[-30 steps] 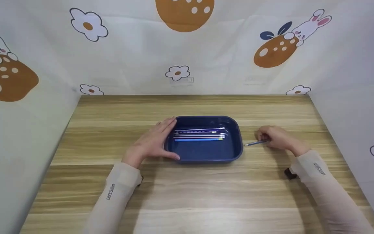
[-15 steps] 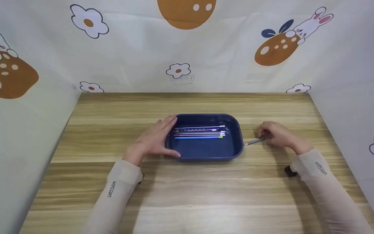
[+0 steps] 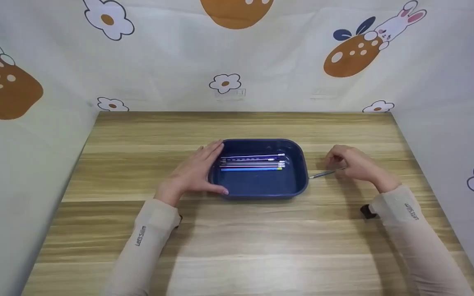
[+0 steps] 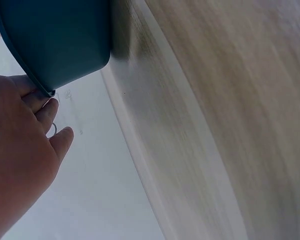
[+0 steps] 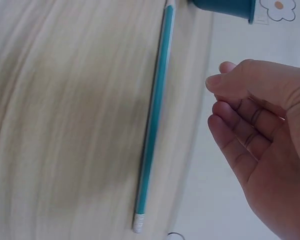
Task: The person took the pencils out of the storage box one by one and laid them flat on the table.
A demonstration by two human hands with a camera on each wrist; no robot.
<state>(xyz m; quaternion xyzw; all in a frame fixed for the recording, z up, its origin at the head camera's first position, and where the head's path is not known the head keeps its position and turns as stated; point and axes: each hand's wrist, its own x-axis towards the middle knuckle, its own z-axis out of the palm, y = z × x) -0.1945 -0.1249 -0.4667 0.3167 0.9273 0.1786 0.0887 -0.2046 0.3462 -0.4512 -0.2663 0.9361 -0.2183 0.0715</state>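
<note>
A dark blue tray (image 3: 261, 195) holds several pencils (image 3: 253, 164) lying side by side. My left hand (image 3: 191, 172) rests at the tray's left end, fingers straight along the far corner and thumb spread to the near corner. In the left wrist view, fingers (image 4: 34, 97) touch the tray's rim. Right of the tray, a blue pencil (image 5: 155, 110) with a white eraser lies on the table, its tip near the tray wall. My right hand (image 3: 354, 162) hovers over its eraser end. In the right wrist view its fingers are loosely bent, hold nothing, and stand apart from the pencil.
The wooden table (image 3: 261, 238) carries the tray near its middle. Cloth with rabbit and flower prints (image 3: 159, 61) walls the back and both sides. A dark wrist camera (image 3: 368, 211) sits under the right cuff.
My right hand has risen slightly from the pencil, and more of its eraser end shows. The left hand keeps its place on the tray. The head view has tilted a little downward.
</note>
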